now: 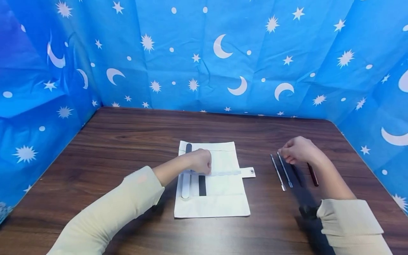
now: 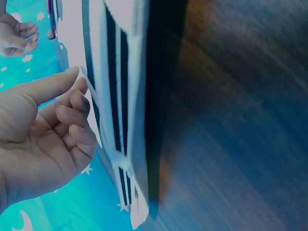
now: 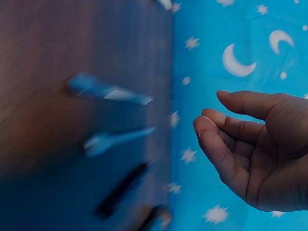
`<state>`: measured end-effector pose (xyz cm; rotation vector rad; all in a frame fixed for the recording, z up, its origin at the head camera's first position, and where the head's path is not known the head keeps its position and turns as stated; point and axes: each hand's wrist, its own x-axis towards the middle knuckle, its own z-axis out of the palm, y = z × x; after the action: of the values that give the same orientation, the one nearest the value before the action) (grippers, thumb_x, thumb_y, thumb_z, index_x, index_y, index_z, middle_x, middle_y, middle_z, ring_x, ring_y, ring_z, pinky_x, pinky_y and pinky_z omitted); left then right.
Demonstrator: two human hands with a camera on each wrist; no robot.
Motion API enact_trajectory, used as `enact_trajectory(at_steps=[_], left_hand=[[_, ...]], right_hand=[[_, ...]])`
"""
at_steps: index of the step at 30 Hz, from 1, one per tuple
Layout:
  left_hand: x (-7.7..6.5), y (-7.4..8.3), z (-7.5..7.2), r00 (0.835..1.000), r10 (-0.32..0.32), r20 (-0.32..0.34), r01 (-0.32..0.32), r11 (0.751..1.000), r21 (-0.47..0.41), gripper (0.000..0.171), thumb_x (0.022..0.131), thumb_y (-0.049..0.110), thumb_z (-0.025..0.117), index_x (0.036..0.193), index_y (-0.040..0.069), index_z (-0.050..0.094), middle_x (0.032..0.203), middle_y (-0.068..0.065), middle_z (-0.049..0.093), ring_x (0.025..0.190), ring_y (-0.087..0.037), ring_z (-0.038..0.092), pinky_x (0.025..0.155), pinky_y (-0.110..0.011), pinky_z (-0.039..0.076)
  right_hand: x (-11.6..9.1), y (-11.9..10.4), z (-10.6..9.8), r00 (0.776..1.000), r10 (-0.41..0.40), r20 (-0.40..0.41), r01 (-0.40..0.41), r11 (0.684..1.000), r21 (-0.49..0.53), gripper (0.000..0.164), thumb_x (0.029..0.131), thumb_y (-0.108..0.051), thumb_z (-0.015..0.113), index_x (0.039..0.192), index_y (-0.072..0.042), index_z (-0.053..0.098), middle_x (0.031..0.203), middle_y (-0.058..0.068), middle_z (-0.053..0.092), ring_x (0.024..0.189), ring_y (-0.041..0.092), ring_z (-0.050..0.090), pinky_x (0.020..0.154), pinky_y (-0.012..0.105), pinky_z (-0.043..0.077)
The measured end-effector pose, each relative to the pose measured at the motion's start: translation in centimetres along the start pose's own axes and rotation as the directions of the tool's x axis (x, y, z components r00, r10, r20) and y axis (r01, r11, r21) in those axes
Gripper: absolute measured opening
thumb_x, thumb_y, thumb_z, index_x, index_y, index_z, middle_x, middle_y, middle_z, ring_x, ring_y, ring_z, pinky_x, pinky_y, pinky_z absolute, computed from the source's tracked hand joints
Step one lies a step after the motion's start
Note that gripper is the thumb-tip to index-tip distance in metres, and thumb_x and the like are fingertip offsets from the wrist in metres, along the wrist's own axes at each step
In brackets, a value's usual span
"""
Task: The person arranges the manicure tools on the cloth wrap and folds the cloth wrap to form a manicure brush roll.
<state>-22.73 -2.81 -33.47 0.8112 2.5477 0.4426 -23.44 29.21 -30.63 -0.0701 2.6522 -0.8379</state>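
Blue cloth (image 1: 191,46) printed with white moons and stars hangs behind a dark brown wood-grain table (image 1: 95,170). Leftmost, a cream sleeve (image 1: 114,209) leads to the left hand (image 1: 200,161), over a flat white fabric case (image 1: 224,205) lying open near the table's middle. That hand's fingers are bent, thumb and forefinger seemingly pinching the edge of the case's inner flap. Under the wrist lies a long round-ended strip (image 1: 186,187), dark above and whitish below; a flat black bar (image 1: 202,186) sits beside it, tucked in the case. Rightward come a white snap tab (image 1: 248,172), two slim silver metal rods (image 1: 278,172), then the right hand (image 1: 299,150), released, thumb apart from curved fingers, near the second rod's top. Beneath and beyond it lie a thin dark stick (image 1: 296,175) and a reddish-brown stick (image 1: 313,174).
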Motion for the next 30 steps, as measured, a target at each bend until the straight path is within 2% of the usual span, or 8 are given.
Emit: enact_trajectory(at_steps=[4,9,14,19,25,30], left_hand=[[0.1,-0.1,0.3,1.0,0.022,0.018,-0.022,0.999,0.028,0.029,0.078,0.002,0.064,0.052,0.011,0.054,0.041,0.008,0.035,0.039,-0.004,0.028,0.042,-0.017,0.023],[0.3,-0.4,0.5,0.997,0.079,0.014,-0.079,0.996,0.029,0.035,0.079,-0.003,0.059,0.05,0.013,0.046,0.043,0.007,0.033,0.041,-0.006,0.027,0.044,-0.018,0.025],[0.5,-0.9,0.9,0.991,0.131,0.037,-0.131,0.991,-0.028,0.027,0.083,0.001,0.058,0.058,0.011,0.054,0.05,0.006,0.041,0.048,-0.006,0.034,0.05,-0.017,0.03],[0.5,-0.8,0.8,0.987,0.149,0.065,-0.145,0.987,-0.065,0.022,0.083,0.002,0.057,0.063,0.009,0.058,0.053,0.006,0.043,0.05,-0.006,0.036,0.051,-0.017,0.031],[0.5,-0.3,0.9,0.984,0.161,0.074,-0.156,0.986,-0.065,0.018,0.084,0.003,0.058,0.067,0.007,0.061,0.056,0.006,0.047,0.053,-0.007,0.039,0.055,-0.017,0.033],[0.6,0.0,1.2,0.981,0.178,0.073,-0.174,0.983,-0.058,0.017,0.085,0.004,0.059,0.069,0.007,0.063,0.057,0.006,0.049,0.055,-0.007,0.041,0.058,-0.018,0.035]], right_hand=[[0.1,1.3,1.0,0.999,0.028,0.034,-0.029,0.999,0.031,0.025,0.087,-0.009,0.056,0.096,0.015,0.06,0.069,0.006,0.063,0.061,0.013,0.061,0.058,0.029,0.052],[0.3,1.2,2.2,0.999,0.009,0.051,-0.007,1.0,-0.031,0.02,0.082,-0.01,0.061,0.082,0.01,0.064,0.059,0.003,0.061,0.053,0.011,0.06,0.053,0.027,0.051],[0.4,0.7,3.2,0.998,0.046,0.046,-0.039,0.991,-0.125,0.021,0.079,-0.013,0.066,0.066,0.003,0.062,0.054,0.003,0.059,0.049,0.011,0.059,0.05,0.027,0.051],[0.6,0.3,3.9,0.996,0.088,0.022,-0.081,0.972,-0.219,0.021,0.08,-0.012,0.064,0.063,0.0,0.06,0.053,0.003,0.058,0.048,0.011,0.059,0.049,0.027,0.05],[0.5,-0.2,4.0,0.996,0.086,0.004,-0.083,0.966,-0.244,0.02,0.081,-0.01,0.062,0.063,-0.001,0.06,0.055,0.003,0.058,0.049,0.012,0.058,0.05,0.027,0.05],[0.2,-0.4,3.4,0.997,0.076,-0.014,-0.077,0.971,-0.226,0.022,0.082,-0.013,0.06,0.063,-0.002,0.062,0.055,0.003,0.059,0.05,0.012,0.059,0.051,0.027,0.05]])
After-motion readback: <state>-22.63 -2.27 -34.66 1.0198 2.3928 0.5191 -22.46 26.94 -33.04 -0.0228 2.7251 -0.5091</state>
